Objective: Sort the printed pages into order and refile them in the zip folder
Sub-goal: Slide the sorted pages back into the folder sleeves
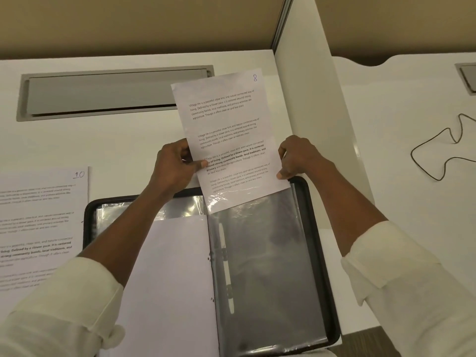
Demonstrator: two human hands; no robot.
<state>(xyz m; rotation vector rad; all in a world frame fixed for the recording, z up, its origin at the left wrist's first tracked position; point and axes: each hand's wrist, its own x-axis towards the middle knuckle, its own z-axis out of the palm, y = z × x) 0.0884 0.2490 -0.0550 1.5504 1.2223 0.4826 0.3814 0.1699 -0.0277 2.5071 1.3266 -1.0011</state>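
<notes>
Both hands hold a printed page marked 8 [226, 124] over the middle of the desk [128, 145], tilted a little to the right. The left hand [175, 166] pinches the page's left edge, with the thumb on the printed face and the fingers curled behind. The right hand [298, 158] grips the right edge near the lower corner in the same way. The page's bottom strip lies under the glossy top of a clear sleeve [270, 253] in the right half of the open zip folder [313, 228], which rests at the desk's near edge. A pen [226, 266] shows through the sleeve beside the spine. The folder's left half carries a stack of white sheets [175, 279], blank side up. A page marked 10 [38, 215] lies flat toward the desk's left edge, just beside the folder. A grey cable flap [103, 91] is set into the far side, and a divider panel [322, 124] stands along the right edge. Beyond the divider a black cord [443, 150] lies looped on the neighbouring surface.
</notes>
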